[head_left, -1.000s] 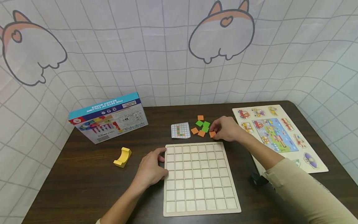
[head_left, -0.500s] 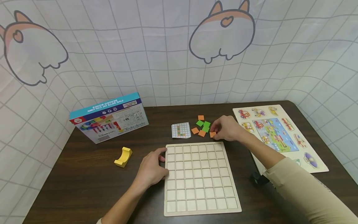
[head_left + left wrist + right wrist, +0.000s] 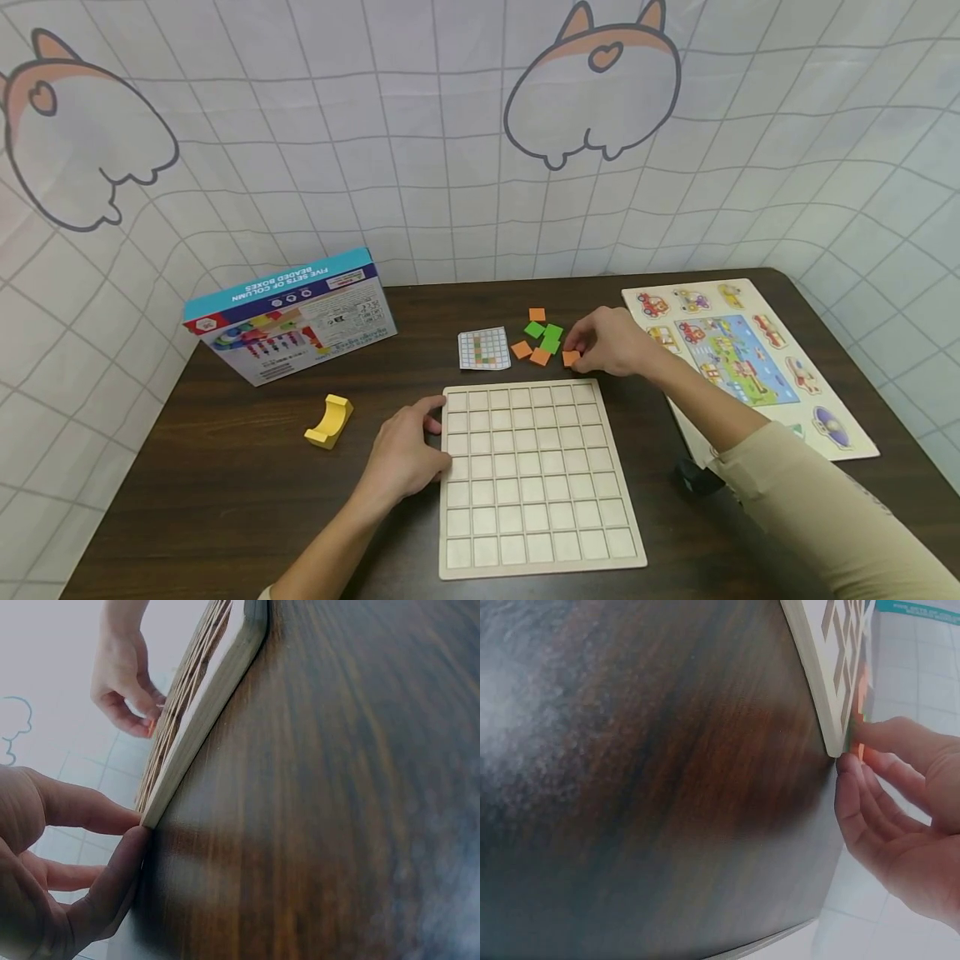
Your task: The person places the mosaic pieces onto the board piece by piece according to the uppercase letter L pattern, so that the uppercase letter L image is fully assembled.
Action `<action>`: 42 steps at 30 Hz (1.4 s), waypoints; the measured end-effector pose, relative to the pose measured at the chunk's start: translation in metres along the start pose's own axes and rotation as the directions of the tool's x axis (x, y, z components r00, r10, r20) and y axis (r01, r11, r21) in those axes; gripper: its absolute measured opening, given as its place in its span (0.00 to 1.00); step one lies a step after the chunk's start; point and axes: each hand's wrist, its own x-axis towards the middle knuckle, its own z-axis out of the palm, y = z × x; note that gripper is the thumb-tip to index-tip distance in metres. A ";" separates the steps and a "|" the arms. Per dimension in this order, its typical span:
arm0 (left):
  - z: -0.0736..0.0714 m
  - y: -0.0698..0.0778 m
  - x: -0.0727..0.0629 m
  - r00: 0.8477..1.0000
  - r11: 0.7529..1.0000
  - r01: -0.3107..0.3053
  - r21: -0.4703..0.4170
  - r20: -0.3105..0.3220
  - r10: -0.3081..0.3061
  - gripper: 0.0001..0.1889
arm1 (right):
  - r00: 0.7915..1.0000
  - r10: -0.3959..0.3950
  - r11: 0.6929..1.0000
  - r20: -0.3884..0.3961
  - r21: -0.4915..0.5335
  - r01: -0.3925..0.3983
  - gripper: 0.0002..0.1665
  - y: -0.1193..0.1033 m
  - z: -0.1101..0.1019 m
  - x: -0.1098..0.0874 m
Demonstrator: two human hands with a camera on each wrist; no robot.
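My left hand [image 3: 405, 454] rests along the left edge of a pale wooden grid board [image 3: 540, 479]. Its thumb and index finger touch that edge, set apart from each other. Beyond the board's far right corner, my right hand [image 3: 611, 343] pinches a small square orange tile [image 3: 571, 358] close to the table. Several loose tiles lie just left of that hand, among them a green tile [image 3: 550, 345] and another orange tile [image 3: 539, 357]. Left of these tiles is a small printed grid card [image 3: 484, 349]. In the right wrist view the fingers partly hide the orange tile.
A cardboard box [image 3: 300, 321] stands at the back left, with a curved yellow block [image 3: 329, 422] in front of it. On the right lies a wooden picture puzzle [image 3: 817, 446], partly under my right forearm. Behind the dark table [image 3: 225, 500] hangs a white checked cloth [image 3: 420, 167].
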 end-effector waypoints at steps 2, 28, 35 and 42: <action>0.000 0.000 0.000 1.000 1.000 0.000 0.000 0.000 0.000 0.42 | 1.000 0.009 1.000 0.002 0.012 -0.009 0.09 0.000 0.000 0.000; 0.000 0.001 -0.001 1.000 1.000 0.006 -0.005 -0.002 -0.006 0.42 | 0.999 -0.037 0.997 0.006 0.063 0.036 0.09 -0.020 -0.001 -0.003; 0.001 0.001 -0.001 1.000 1.000 -0.007 -0.017 -0.005 0.007 0.42 | 0.999 -0.051 0.995 0.010 0.083 0.050 0.10 -0.027 0.002 -0.003; 0.001 -0.001 -0.002 0.999 0.999 -0.030 -0.022 -0.013 0.030 0.42 | 0.996 -0.082 0.991 0.028 0.108 0.079 0.12 -0.035 0.007 -0.005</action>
